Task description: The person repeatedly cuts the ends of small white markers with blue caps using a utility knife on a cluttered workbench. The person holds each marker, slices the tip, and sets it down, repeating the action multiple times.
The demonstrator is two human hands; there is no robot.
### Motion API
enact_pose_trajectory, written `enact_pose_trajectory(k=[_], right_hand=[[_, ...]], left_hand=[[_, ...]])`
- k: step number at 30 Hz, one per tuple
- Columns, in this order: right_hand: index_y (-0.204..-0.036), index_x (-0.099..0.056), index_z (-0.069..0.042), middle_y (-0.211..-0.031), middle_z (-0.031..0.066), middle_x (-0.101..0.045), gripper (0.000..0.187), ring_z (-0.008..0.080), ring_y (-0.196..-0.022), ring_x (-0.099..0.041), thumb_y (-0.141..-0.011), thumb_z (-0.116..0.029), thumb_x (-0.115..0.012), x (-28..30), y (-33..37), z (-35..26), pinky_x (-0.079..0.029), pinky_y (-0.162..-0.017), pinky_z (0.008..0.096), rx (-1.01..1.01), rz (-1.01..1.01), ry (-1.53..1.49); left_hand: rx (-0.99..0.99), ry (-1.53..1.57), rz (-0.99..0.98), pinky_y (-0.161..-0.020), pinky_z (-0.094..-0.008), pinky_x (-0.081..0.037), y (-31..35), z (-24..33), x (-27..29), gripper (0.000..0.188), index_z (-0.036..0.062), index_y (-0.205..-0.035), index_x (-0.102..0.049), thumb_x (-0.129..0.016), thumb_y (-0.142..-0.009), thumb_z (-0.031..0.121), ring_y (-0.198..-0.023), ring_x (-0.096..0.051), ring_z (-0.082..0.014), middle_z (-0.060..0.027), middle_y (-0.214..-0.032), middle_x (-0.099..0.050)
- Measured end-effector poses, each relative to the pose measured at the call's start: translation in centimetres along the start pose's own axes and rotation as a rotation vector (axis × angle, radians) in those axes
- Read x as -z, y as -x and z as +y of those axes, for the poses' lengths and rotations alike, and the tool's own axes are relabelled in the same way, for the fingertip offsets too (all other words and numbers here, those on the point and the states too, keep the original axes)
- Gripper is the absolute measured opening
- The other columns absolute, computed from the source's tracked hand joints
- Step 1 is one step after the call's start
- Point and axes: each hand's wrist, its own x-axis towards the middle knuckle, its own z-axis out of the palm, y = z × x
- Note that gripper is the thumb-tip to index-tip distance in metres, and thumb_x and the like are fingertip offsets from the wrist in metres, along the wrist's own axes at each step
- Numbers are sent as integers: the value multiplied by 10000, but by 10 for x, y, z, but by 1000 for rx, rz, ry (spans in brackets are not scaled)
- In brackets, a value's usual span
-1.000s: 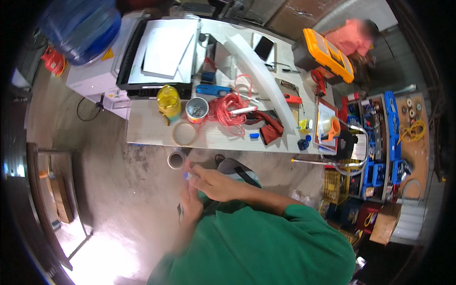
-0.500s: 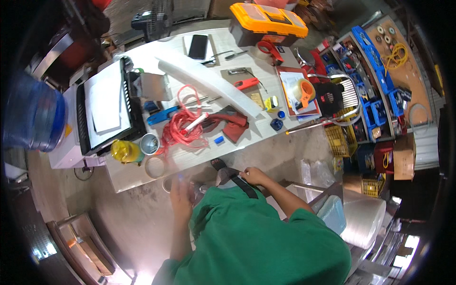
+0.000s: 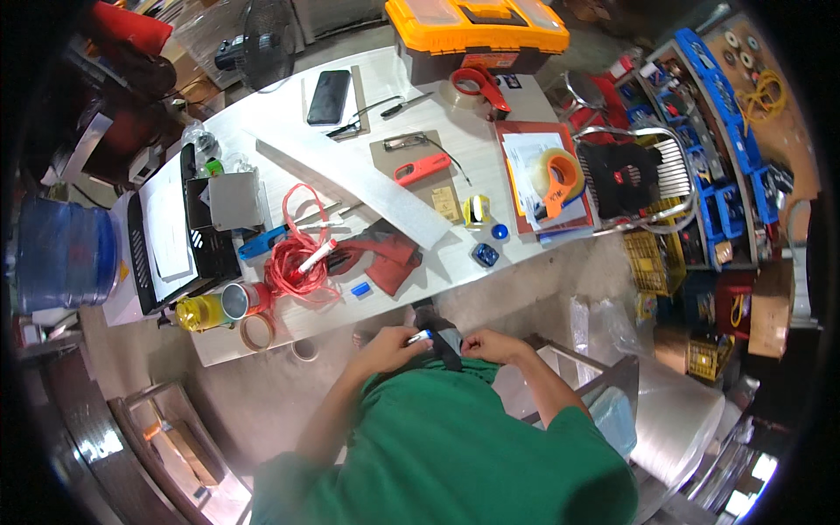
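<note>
Close in front of my waist, my left hand (image 3: 392, 350) is closed around a small white-and-blue stick-shaped thing (image 3: 422, 336); only its end shows. My right hand (image 3: 488, 346) is closed at the hem of my green shirt (image 3: 490, 420), close to a dark strap (image 3: 447, 348). What its fingertips pinch is hidden. Ahead on the table lie a bundle of red plastic twine (image 3: 293, 269) with a white marker (image 3: 317, 256) on it, a small blue cap (image 3: 360, 289) and a dark red-and-grey cloth pouch (image 3: 394, 262).
The white table (image 3: 297, 328) holds a long white foam strip (image 3: 359, 188), a red-handled cutter (image 3: 422, 169), a tape dispenser (image 3: 558, 179), a phone (image 3: 329, 96) and an orange-lidded toolbox (image 3: 481, 35). A metal chair (image 3: 678, 179) stands right; a plastic-film roll (image 3: 678, 420) is lower right.
My left hand has moved right and inward, from beside the table edge to my waist, holding the small white-and-blue thing. My right hand stays at my waist. The view has shifted slightly.
</note>
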Motion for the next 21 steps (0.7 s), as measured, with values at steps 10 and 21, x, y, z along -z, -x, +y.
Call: enact_pose_trajectory(k=[10,21], right_hand=[[-1416,-566,-36,-1507,306,-474,439,477,-1354,-488,-1042,-259,-510,14,-29,43,-407,-1133,490,162,203,547],[-1070,-728,77,-1078,363,-694,295,508,-1078,-679,-903,-131,-602,30,-55,22,-530,-920,543,102,408,505]], left_hand=[[247,-88,-125,-977,-449,-496,-115,-72,-75,675,53,-1308,-683,-485,-1030,636,-1139,-681,-369,-235,-1231,-713],[196,-166,-126,-1169,-453,-399,-128,-116,-88,569,203,-1444,-629,-463,-1043,571,-1370,-545,-377,-179,-1492,-585]])
